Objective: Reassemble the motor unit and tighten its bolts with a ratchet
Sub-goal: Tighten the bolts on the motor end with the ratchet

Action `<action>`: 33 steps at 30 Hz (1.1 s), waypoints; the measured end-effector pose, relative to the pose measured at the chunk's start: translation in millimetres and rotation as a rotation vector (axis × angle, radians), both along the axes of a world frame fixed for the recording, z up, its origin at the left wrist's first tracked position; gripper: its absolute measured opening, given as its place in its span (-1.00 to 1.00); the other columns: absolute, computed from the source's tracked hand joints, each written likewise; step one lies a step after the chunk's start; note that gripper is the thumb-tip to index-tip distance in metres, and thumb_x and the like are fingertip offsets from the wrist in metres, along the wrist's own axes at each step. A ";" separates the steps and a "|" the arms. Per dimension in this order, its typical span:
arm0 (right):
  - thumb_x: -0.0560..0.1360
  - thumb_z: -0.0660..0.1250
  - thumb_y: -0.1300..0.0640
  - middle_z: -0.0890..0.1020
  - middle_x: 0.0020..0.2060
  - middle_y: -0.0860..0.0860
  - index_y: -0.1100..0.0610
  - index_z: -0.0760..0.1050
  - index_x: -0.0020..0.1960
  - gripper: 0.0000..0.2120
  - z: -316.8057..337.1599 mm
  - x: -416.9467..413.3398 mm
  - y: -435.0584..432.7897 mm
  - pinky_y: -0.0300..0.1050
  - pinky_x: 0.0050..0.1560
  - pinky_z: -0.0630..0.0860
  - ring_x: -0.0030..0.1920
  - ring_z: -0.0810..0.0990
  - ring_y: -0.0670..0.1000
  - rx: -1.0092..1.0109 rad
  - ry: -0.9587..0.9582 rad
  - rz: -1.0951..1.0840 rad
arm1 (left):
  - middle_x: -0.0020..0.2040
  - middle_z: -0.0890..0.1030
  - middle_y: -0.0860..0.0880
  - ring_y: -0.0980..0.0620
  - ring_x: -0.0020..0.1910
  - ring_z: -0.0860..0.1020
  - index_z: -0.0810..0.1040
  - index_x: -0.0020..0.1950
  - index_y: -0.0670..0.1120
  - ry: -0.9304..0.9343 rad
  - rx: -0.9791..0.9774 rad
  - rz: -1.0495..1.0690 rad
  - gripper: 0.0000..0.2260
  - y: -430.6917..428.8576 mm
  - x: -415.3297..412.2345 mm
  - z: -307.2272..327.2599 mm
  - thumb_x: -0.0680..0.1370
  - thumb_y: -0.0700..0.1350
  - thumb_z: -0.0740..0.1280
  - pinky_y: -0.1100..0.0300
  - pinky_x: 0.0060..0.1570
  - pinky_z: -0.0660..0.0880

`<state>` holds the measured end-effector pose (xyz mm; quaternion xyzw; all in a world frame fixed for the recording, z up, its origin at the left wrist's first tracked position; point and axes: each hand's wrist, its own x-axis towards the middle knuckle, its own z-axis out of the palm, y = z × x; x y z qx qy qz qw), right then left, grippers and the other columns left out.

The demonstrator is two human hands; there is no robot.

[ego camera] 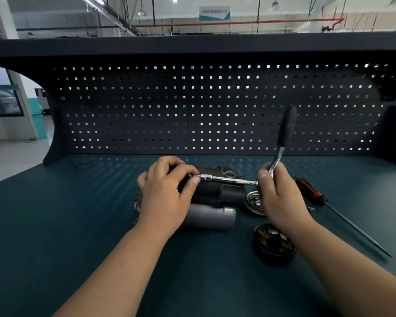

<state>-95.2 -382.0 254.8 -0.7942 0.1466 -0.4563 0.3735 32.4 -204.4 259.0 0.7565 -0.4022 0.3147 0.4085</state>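
The motor unit [217,202] lies on its side at the middle of the green bench, with a grey cylinder in front and a black one behind. My left hand [167,193] grips its left end, the thumb near the socket tip. A ratchet [284,133] with a black handle points up and to the right. Its chrome extension bar [229,179] runs horizontally left across the top of the motor. My right hand [277,191] grips the ratchet at its head. The bolt under the socket is hidden by my left fingers.
A round black end cap [274,244] with brass parts inside sits in front of my right wrist. A shiny round metal part [253,200] lies just right of the motor. A red-and-black screwdriver [329,207] lies to the right. A black O-ring [84,166] lies far left. A pegboard [204,106] backs the bench.
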 end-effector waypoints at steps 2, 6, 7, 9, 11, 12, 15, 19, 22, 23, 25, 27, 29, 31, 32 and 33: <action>0.57 0.17 0.07 0.45 -0.43 -0.11 -0.07 0.29 -0.10 -0.91 -4.4 -4.3 -3.8 -0.33 -0.43 0.32 -0.43 0.46 -0.21 -0.137 0.041 0.012 | 0.04 0.38 0.17 0.13 0.10 0.36 0.62 0.00 0.10 -0.008 -0.002 -0.005 -0.90 0.3 0.4 -0.4 0.51 -0.02 0.37 0.24 0.11 0.02; 0.57 0.24 0.13 0.48 -0.34 -0.18 -0.04 0.25 0.03 -0.84 -6.3 -8.2 -9.5 -0.21 -0.32 0.33 -0.34 0.48 -0.19 -0.306 0.077 -0.055 | 0.04 0.39 0.16 0.13 0.09 0.36 0.63 0.01 0.08 -0.005 -0.003 -0.008 -0.89 0.6 0.9 -0.7 0.50 -0.06 0.41 0.19 0.13 0.04; 0.57 0.23 0.11 0.48 -0.34 -0.18 -0.03 0.25 0.03 -0.85 -6.6 -8.2 -9.2 -0.18 -0.33 0.32 -0.33 0.48 -0.20 -0.311 0.085 -0.051 | 0.04 0.39 0.16 0.13 0.09 0.36 0.62 0.02 0.08 -0.005 0.000 -0.005 -0.89 0.7 1.0 -0.7 0.50 -0.06 0.41 0.18 0.13 0.05; 0.55 0.17 0.04 0.47 -0.38 -0.16 -0.05 0.27 0.00 -0.92 -5.3 -8.5 -7.6 -0.12 -0.32 0.31 -0.38 0.47 -0.18 -0.294 0.085 -0.029 | 0.05 0.39 0.15 0.14 0.09 0.35 0.61 0.04 0.08 -0.009 0.010 -0.001 -0.88 1.2 1.6 -0.7 0.51 -0.06 0.40 0.19 0.14 0.05; 0.52 0.12 -0.03 0.47 -0.43 -0.11 -0.09 0.27 -0.08 -0.96 -0.2 -8.5 -5.1 -0.08 -0.34 0.32 -0.38 0.49 -0.17 -0.249 0.079 -0.013 | 0.07 0.38 0.15 0.15 0.10 0.35 0.59 0.08 0.08 -0.013 0.024 -0.003 -0.85 2.0 1.9 -0.8 0.52 -0.06 0.38 0.22 0.13 0.03; 0.51 0.10 -0.06 0.47 -0.45 -0.09 -0.10 0.28 -0.11 -0.93 3.3 -8.4 -3.5 -0.07 -0.36 0.33 -0.37 0.49 -0.18 -0.224 0.088 -0.017 | 0.07 0.38 0.16 0.14 0.10 0.36 0.57 0.10 0.08 -0.012 0.033 -0.005 -0.84 2.2 2.0 -0.6 0.53 -0.06 0.37 0.24 0.13 0.03; 0.53 0.08 -0.09 0.48 -0.43 -0.08 -0.05 0.33 -0.16 -0.84 13.5 -6.8 -0.1 -0.08 -0.37 0.35 -0.42 0.44 -0.18 -0.104 0.126 -0.029 | 0.08 0.36 0.17 0.11 0.12 0.37 0.53 0.12 0.10 0.002 0.056 -0.003 -0.84 2.5 1.9 0.0 0.54 -0.06 0.33 0.25 0.14 0.02; 0.58 0.13 -0.05 0.40 -0.49 -0.08 0.12 0.34 -0.21 -0.71 32.3 -3.1 -2.8 -0.16 -0.43 0.33 -0.54 0.30 -0.11 0.122 0.261 -0.007 | 0.07 0.36 0.17 0.12 0.13 0.36 0.54 0.07 0.14 -0.006 0.071 -0.012 -0.86 3.4 3.7 -1.4 0.54 -0.05 0.34 0.23 0.15 0.02; 0.59 0.13 0.00 0.35 -0.58 -0.03 0.11 0.34 -0.19 -0.76 39.4 -4.0 -4.3 -0.23 -0.57 0.26 -0.64 0.23 -0.02 0.435 0.435 0.142 | 0.07 0.34 0.19 0.15 0.11 0.31 0.56 0.07 0.15 -0.023 0.065 -0.016 -0.86 2.5 4.7 -2.1 0.53 -0.02 0.32 0.21 0.14 0.02; 0.60 0.12 0.00 0.34 -0.58 -0.02 0.09 0.32 -0.18 -0.77 39.0 -4.6 -3.8 -0.24 -0.58 0.26 -0.65 0.20 -0.02 0.510 0.478 0.180 | 0.07 0.34 0.19 0.15 0.11 0.31 0.56 0.06 0.15 -0.025 0.057 -0.012 -0.86 2.0 4.6 -2.0 0.53 -0.03 0.33 0.21 0.14 0.02; 0.61 0.11 -0.04 0.34 -0.57 -0.01 0.08 0.30 -0.17 -0.75 34.2 -5.4 -2.2 -0.26 -0.57 0.25 -0.65 0.17 -0.03 0.592 0.524 0.214 | 0.07 0.34 0.18 0.13 0.10 0.33 0.58 0.05 0.13 -0.021 0.047 0.001 -0.87 1.3 3.0 -1.7 0.53 -0.06 0.37 0.18 0.14 0.04; 0.61 0.10 -0.09 0.35 -0.56 0.00 0.10 0.31 -0.19 -0.69 30.1 -2.6 -1.1 -0.22 -0.54 0.28 -0.64 0.18 -0.02 0.579 0.529 0.192 | 0.07 0.34 0.18 0.10 0.11 0.36 0.58 0.04 0.11 -0.028 0.048 0.008 -0.87 0.8 2.7 -1.1 0.52 -0.07 0.38 0.19 0.13 0.04; 0.60 0.09 -0.14 0.35 -0.56 0.03 0.14 0.33 -0.26 -0.59 26.1 1.1 0.0 -0.18 -0.51 0.33 -0.63 0.21 0.01 0.512 0.531 0.131 | 0.07 0.35 0.17 0.07 0.12 0.38 0.57 0.04 0.12 -0.029 0.052 0.007 -0.89 1.1 3.3 -1.9 0.53 -0.04 0.35 0.21 0.11 0.03; 0.60 0.08 -0.16 0.34 -0.57 0.05 0.14 0.32 -0.32 -0.54 23.9 3.0 -1.1 -0.18 -0.52 0.33 -0.64 0.23 0.02 0.489 0.512 0.102 | 0.07 0.35 0.18 0.09 0.13 0.38 0.55 0.06 0.14 -0.028 0.055 0.000 -0.86 1.4 4.7 -1.5 0.52 0.01 0.29 0.22 0.11 0.02; 0.60 0.09 -0.16 0.34 -0.56 0.05 0.13 0.31 -0.31 -0.55 23.6 3.1 -1.5 -0.19 -0.52 0.33 -0.63 0.23 0.02 0.509 0.503 0.107 | 0.07 0.34 0.19 0.11 0.12 0.36 0.52 0.08 0.15 -0.022 0.057 -0.005 -0.83 2.0 4.9 -1.8 0.51 0.04 0.26 0.23 0.12 0.02; 0.60 0.09 -0.15 0.34 -0.54 0.05 0.12 0.30 -0.30 -0.58 24.7 2.8 -1.1 -0.20 -0.53 0.32 -0.63 0.22 0.02 0.536 0.498 0.118 | 0.07 0.33 0.20 0.14 0.12 0.34 0.50 0.10 0.17 -0.019 0.059 -0.013 -0.81 2.3 5.4 -1.7 0.50 0.05 0.25 0.24 0.12 0.02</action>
